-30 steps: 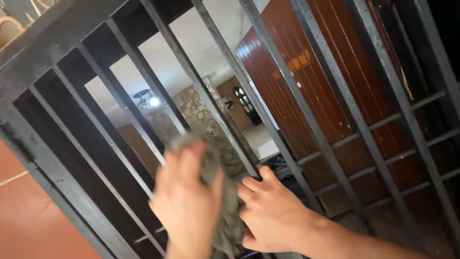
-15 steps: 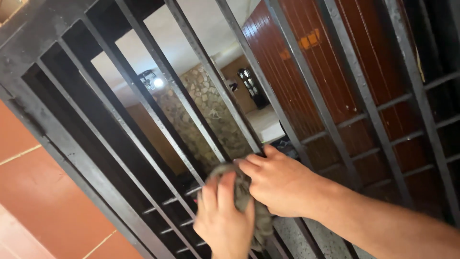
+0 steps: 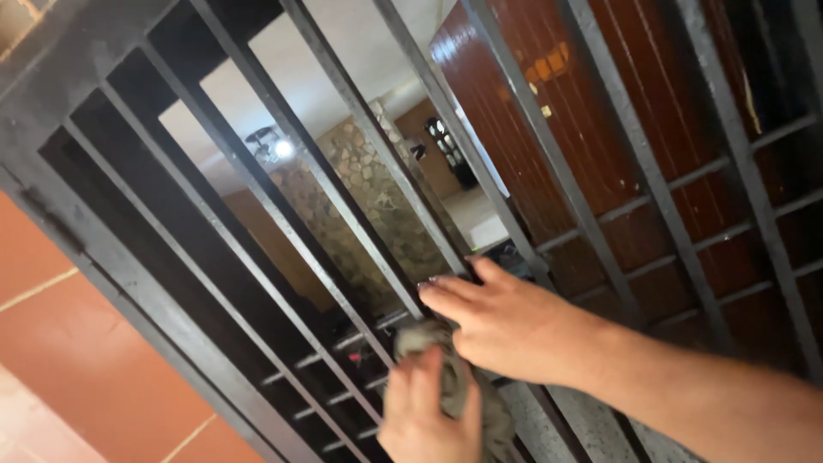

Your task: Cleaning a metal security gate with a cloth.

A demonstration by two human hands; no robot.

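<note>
My left hand (image 3: pixel 429 416) is low in the head view and grips a crumpled grey cloth (image 3: pixel 418 337), pressing it against the lower bars of a black metal gate (image 3: pixel 111 283). Just above it lies my right hand (image 3: pixel 506 321). Its fingers are stretched out flat across a slanted bar and its palm sits against the top of the cloth. The right forearm comes in from the lower right corner. Part of the cloth is hidden under both hands.
Behind the bars is a reddish-brown wooden door (image 3: pixel 583 129) on the right. A stone-clad pillar (image 3: pixel 377 206) and a lit ceiling lamp (image 3: pixel 276 147) show through the gaps. An orange tiled wall (image 3: pixel 51 343) borders the gate's frame on the left.
My left hand has slid the cloth down the bars toward the bottom of the gate. My right hand loosened from a bar and now lies flat, fingers extended.
</note>
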